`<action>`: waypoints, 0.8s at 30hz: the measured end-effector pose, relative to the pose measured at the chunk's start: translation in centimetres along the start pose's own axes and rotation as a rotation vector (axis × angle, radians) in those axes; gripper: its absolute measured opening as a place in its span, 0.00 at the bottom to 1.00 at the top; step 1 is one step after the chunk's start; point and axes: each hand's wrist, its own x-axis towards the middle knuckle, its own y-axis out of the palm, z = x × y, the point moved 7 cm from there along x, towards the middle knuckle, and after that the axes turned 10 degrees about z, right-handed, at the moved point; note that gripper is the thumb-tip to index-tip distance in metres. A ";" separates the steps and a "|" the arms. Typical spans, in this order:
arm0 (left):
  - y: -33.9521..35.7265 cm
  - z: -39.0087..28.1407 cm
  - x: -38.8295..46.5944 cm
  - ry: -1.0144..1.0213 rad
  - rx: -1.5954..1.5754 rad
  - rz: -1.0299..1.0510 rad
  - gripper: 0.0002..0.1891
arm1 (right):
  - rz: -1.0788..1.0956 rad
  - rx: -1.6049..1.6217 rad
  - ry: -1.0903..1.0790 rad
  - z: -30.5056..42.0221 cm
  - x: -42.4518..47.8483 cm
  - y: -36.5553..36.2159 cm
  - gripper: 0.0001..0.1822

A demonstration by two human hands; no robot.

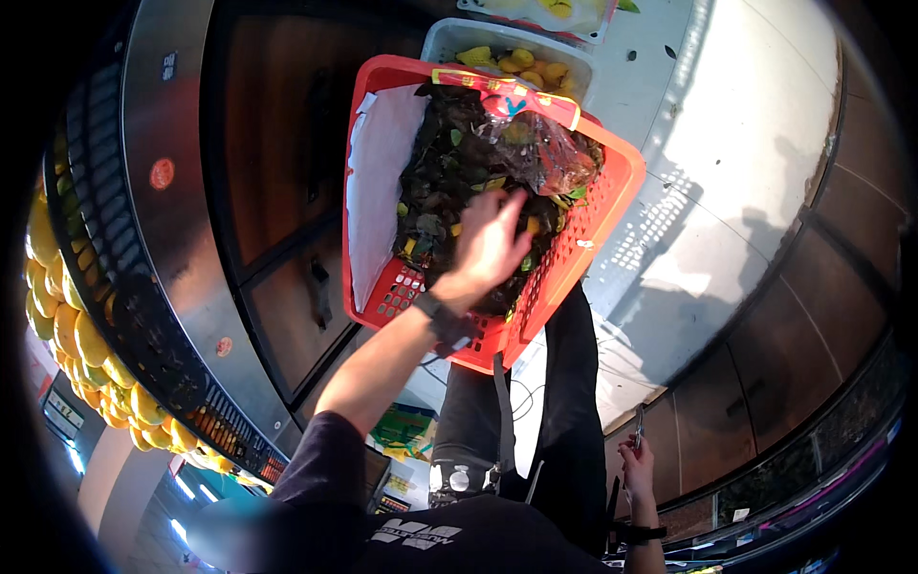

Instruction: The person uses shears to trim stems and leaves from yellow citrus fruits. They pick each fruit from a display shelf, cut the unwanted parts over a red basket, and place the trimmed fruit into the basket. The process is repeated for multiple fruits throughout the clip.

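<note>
A red plastic basket (617,208) stands before me, largely filled with dark green leaves (430,194) and some yellow bits. Over the leaves is my left hand (491,240), its fingers spread and slightly blurred, with nothing seen in it. Just beyond those fingers lies a clear plastic bag (549,154) with reddish contents. A white sheet (380,186) lines the basket's left side. Low at the right, away from the basket, my right hand (636,463) holds a small metal tool (639,427), perhaps scissors; its exact kind is unclear.
Behind the basket is a white plastic crate (441,43) of yellow fruit (538,68). Dark cabinets with a metal edge (168,143) run along the left, below stacked yellow fruit (90,337). Brown panels (789,344) curve along the right. A green package (405,430) lies beside my legs.
</note>
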 end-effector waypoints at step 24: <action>10.6 2.3 2.5 0.190 0.356 0.134 0.19 | 0.010 -0.050 0.099 1.7 -1.5 2.3 0.19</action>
